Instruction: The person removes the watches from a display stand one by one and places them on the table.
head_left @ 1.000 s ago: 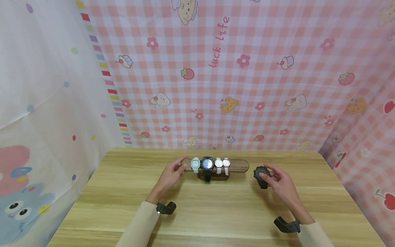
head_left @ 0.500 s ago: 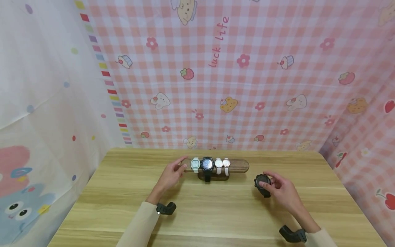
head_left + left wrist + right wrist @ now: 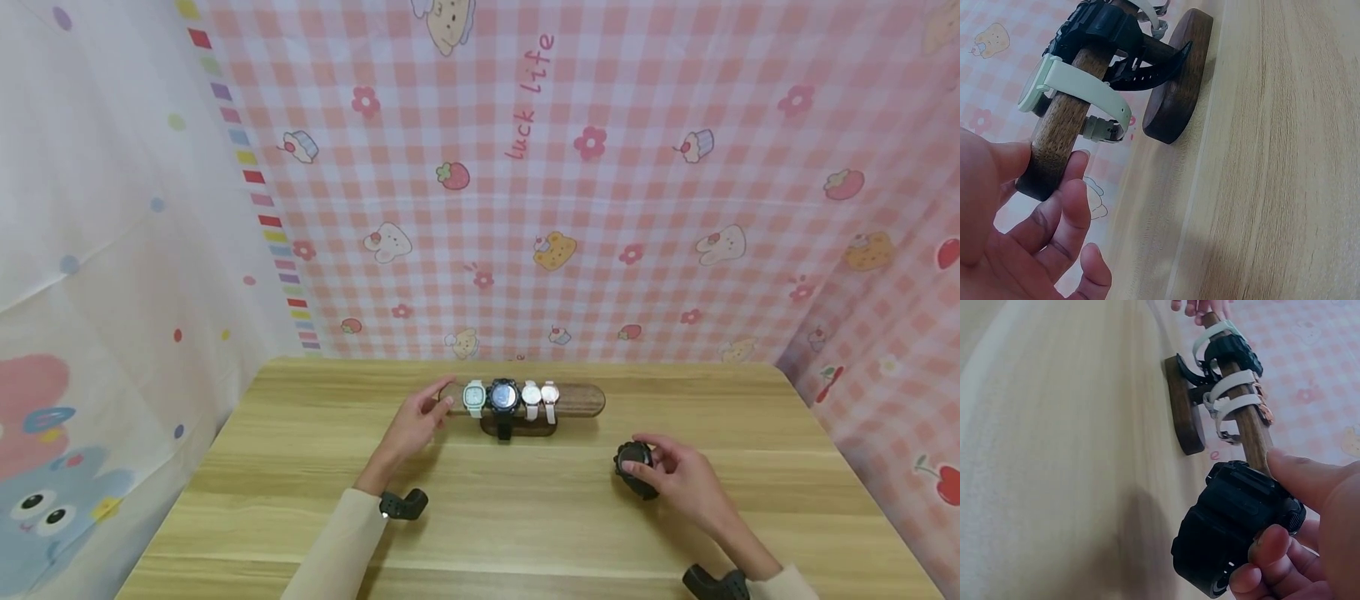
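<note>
My left hand (image 3: 412, 425) grips the left end of a dark wooden watch stand (image 3: 581, 401), thumb on one side and fingers on the other. On its bar hang a pale green watch (image 3: 1079, 84), a black watch (image 3: 503, 397) with its strap end dangling, and two slim white-strapped watches (image 3: 540, 395). To the right of the stand, my right hand (image 3: 686, 479) pinches a chunky black watch (image 3: 1232, 519) between thumb and fingers. In the right wrist view its strap forms a loop and its face is turned away. The stand's oval base (image 3: 1183, 409) rests on the table.
The wooden table (image 3: 525, 517) stretches in front of the stand and to both sides. A pink checked cloth (image 3: 637, 192) hangs behind it, with a white printed cloth (image 3: 135, 250) at the left. Each wrist wears a black strapped device (image 3: 405, 504).
My right hand has drawn the black watch toward me, away from the stand's level. The left hand stays on the bar's end, and the watches on the stand keep their places.
</note>
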Demonstrator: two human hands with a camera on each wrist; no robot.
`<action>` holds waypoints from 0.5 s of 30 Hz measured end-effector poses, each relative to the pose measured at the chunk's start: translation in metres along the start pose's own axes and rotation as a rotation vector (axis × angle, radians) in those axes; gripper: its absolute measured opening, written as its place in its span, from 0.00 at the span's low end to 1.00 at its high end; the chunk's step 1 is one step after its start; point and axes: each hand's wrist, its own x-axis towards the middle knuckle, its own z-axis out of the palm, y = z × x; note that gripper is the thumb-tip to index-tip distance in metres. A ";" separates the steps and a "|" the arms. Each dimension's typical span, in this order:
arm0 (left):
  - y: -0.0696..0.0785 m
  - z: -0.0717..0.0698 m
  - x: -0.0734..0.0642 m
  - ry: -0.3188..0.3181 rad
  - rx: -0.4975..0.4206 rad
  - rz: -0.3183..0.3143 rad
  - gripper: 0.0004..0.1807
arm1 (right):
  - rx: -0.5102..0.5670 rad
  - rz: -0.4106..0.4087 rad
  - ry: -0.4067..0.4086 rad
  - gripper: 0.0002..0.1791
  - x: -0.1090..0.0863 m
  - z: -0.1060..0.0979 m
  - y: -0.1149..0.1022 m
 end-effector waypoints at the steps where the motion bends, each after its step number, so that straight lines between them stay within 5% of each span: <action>1: 0.000 0.000 0.000 0.000 -0.002 0.001 0.25 | -0.002 -0.004 -0.001 0.28 -0.001 0.001 0.000; 15: -0.001 -0.001 0.001 0.005 -0.009 -0.007 0.24 | -0.091 -0.030 -0.036 0.28 -0.005 0.014 -0.003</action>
